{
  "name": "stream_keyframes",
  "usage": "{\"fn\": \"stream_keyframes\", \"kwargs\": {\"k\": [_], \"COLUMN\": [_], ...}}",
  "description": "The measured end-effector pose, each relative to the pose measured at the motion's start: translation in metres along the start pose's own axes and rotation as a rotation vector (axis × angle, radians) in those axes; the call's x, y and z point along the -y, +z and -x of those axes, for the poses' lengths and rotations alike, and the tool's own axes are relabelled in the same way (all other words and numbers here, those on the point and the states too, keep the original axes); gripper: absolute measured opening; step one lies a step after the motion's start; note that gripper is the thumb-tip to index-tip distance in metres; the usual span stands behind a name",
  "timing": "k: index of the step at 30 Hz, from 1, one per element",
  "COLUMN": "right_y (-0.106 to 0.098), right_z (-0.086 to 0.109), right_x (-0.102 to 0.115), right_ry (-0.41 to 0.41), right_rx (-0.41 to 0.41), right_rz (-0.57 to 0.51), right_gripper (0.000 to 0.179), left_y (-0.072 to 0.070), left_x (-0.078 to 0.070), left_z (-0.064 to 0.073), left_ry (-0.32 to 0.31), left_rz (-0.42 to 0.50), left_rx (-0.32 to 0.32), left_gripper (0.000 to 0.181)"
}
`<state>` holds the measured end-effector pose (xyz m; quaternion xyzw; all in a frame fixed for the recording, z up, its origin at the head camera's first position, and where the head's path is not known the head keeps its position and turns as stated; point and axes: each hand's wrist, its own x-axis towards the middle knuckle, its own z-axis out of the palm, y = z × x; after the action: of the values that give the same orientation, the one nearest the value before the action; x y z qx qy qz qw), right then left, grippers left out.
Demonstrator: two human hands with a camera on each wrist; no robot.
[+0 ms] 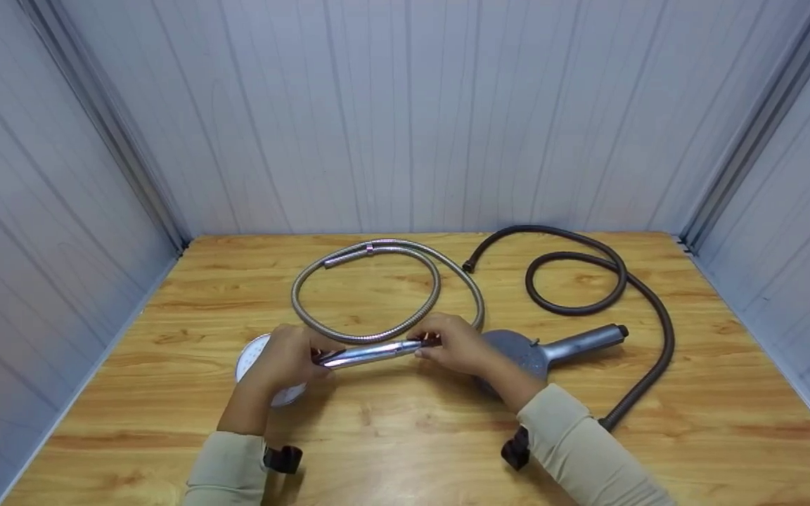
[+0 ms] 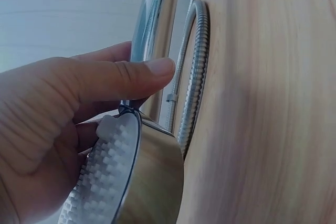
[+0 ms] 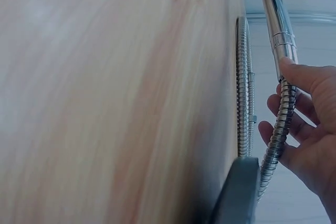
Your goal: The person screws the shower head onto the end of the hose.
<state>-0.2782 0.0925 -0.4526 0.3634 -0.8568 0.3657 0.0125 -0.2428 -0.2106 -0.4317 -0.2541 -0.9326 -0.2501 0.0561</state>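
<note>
A chrome hand shower [image 1: 370, 353] lies sideways between both hands, close over the table. My left hand [image 1: 285, 358] grips it at the neck, thumb and fingers round the base of the handle. Its round head with a white nozzle face [image 2: 113, 166] sticks out beside that palm. With thumb and fingers, my right hand [image 1: 451, 341] pinches the far end of the handle, where a silver ribbed hose [image 3: 282, 111] meets the chrome sleeve [image 3: 283, 40]. From there the hose runs down past the right fingers; in the head view this joint is mostly hidden by the hand.
The silver hose lies looped on the wooden table [image 1: 391, 436] behind the hands. Right of my right hand is a grey hand shower [image 1: 584, 342], with a dark hose [image 1: 669, 330] coiled around and behind it. Pale panel walls [image 1: 405, 119] enclose the back and sides.
</note>
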Motion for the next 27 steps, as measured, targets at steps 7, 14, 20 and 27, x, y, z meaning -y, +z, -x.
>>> {"fn": "stream_keyframes", "kwargs": {"k": [7, 14, 20, 27], "right_y": [0.008, 0.013, 0.016, 0.022], "right_z": [-0.003, -0.006, -0.009, -0.011], "right_x": [0.0, -0.001, -0.001, -0.002], "right_ry": [0.017, 0.045, 0.054, 0.066], "right_rx": [-0.005, 0.026, 0.032, 0.041], "right_rz": [-0.024, -0.018, -0.011, -0.031], "right_gripper": [0.02, 0.019, 0.018, 0.018], "left_y": [-0.001, -0.001, 0.0, 0.002], "left_x": [0.007, 0.011, 0.016, 0.021], "left_z": [0.001, 0.002, 0.002, 0.002], "left_ry": [-0.058, -0.095, -0.132, -0.142], "left_rz": [0.035, 0.016, 0.043, 0.051], "left_rx": [0.026, 0.06, 0.077, 0.095], "left_gripper": [0.038, 0.039, 0.039, 0.038]}}
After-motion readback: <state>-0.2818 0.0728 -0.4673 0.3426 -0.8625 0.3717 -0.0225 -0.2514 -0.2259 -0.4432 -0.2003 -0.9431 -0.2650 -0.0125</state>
